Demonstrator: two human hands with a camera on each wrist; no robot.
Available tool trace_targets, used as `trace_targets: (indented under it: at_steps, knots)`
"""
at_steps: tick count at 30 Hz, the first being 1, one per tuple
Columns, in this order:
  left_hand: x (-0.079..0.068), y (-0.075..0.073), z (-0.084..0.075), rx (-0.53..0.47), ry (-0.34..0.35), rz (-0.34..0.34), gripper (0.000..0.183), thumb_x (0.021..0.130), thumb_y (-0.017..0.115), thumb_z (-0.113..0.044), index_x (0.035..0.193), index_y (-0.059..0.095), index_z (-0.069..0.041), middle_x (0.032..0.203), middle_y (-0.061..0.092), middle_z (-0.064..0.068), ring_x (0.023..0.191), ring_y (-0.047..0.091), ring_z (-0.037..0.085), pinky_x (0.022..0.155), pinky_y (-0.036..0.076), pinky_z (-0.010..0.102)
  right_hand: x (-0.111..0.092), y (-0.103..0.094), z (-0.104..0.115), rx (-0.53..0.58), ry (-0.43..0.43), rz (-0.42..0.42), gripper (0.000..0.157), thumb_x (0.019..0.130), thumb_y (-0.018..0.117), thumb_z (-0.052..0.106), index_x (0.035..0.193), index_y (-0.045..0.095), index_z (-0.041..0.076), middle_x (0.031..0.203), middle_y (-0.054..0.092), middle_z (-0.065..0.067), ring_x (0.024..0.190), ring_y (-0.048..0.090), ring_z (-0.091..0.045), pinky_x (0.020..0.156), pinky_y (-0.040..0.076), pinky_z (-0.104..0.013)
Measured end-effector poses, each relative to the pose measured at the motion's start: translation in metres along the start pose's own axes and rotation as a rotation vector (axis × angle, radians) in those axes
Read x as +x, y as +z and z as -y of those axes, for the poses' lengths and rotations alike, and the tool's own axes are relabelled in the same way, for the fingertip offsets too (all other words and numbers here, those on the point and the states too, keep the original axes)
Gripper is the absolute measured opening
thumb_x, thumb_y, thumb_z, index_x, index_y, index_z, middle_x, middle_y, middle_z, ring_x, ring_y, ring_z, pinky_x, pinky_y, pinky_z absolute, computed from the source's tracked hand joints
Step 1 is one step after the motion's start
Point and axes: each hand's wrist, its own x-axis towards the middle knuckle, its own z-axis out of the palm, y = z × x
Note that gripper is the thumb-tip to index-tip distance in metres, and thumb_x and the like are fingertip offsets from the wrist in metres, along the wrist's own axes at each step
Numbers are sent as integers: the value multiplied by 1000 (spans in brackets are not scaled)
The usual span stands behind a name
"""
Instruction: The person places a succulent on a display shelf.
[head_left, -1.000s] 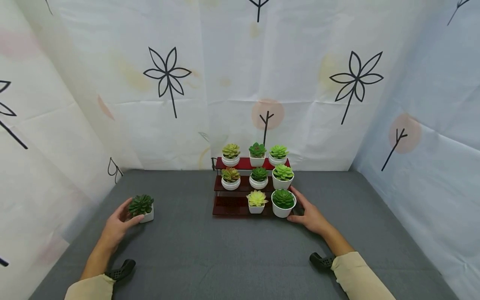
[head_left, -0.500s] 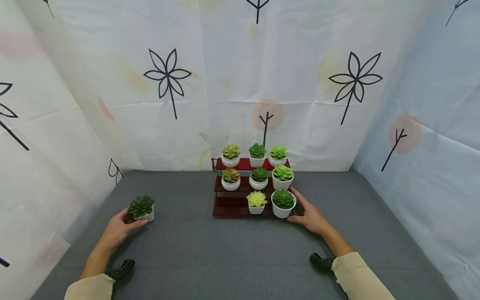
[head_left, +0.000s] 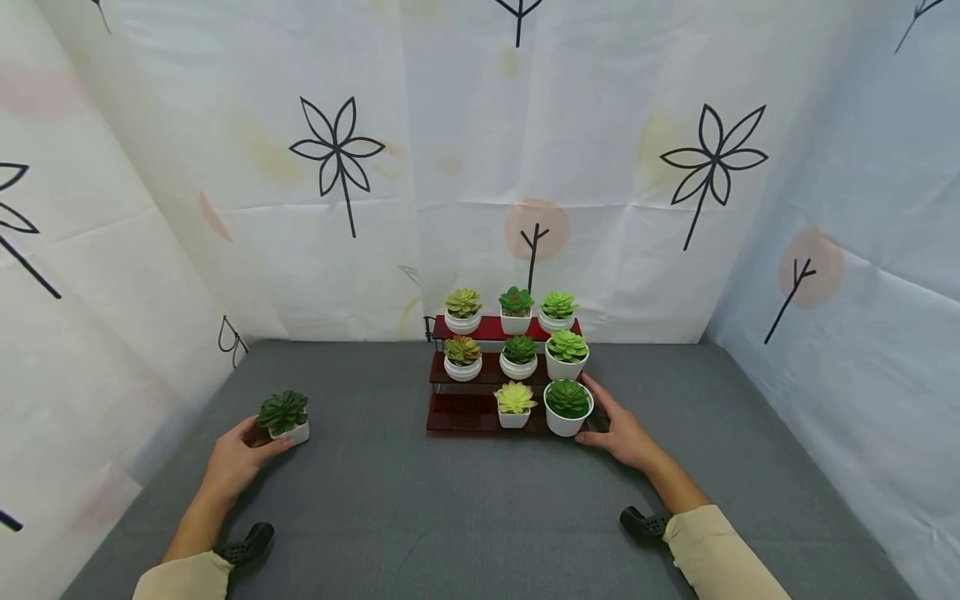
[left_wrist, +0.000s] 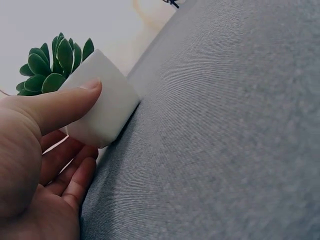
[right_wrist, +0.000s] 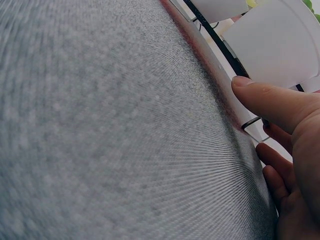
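Observation:
On the left of the table, my left hand (head_left: 238, 460) holds a small dark green potted succulent (head_left: 283, 414) by its white square pot. In the left wrist view the thumb (left_wrist: 75, 106) presses one side of that pot (left_wrist: 107, 102), fingers behind it. The pot's bottom edge is right at the grey cloth. My right hand (head_left: 621, 429) grips the right front corner of a dark red three-tier display stand (head_left: 459, 412), its thumb (right_wrist: 265, 97) at the front edge, close under a round white pot (right_wrist: 277, 45). Its other fingers curl beside the lower tier.
Several potted succulents fill the stand, among them a green one (head_left: 567, 404) at front right and a yellow-green one (head_left: 514, 402) beside it. Grey cloth (head_left: 390, 508) covers the table. A patterned white cloth backdrop (head_left: 450, 167) rises behind and at both sides.
My left thumb has slid slightly lower on the pot, and the succulent in that hand has shifted a little. The right hand and the stand have stayed put.

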Motion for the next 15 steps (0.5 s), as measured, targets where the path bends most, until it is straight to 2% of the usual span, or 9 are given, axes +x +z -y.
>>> trace_targets:
  at_steps: [3, 9, 15]
  knots:
    - [-1, 3, -1, -8, -8, -39, 72, 89, 72, -37, 140, 44, 6, 126, 56, 27, 107, 58, 26, 72, 43, 12, -1, 0, -1, 4, -5, -4, 98, 77, 83, 16, 156, 24, 15, 150, 36, -23, 132, 39, -44, 103, 30, -63]
    - [-1, 12, -7, -48, -30, -122, 72, 86, 75, -35, 138, 46, 6, 125, 56, 27, 107, 58, 30, 70, 43, 8, -2, 0, -1, 1, 1, 0, 99, 77, 83, 16, 156, 23, 15, 150, 36, -22, 132, 38, -44, 103, 30, -62]
    - [-1, 19, -16, -85, 3, -168, 72, 88, 74, -31, 142, 43, 4, 127, 56, 27, 112, 55, 36, 70, 39, 4, -2, -1, 0, -5, 9, 0, 98, 78, 82, 17, 156, 22, 16, 151, 34, -22, 133, 38, -44, 103, 31, -63]
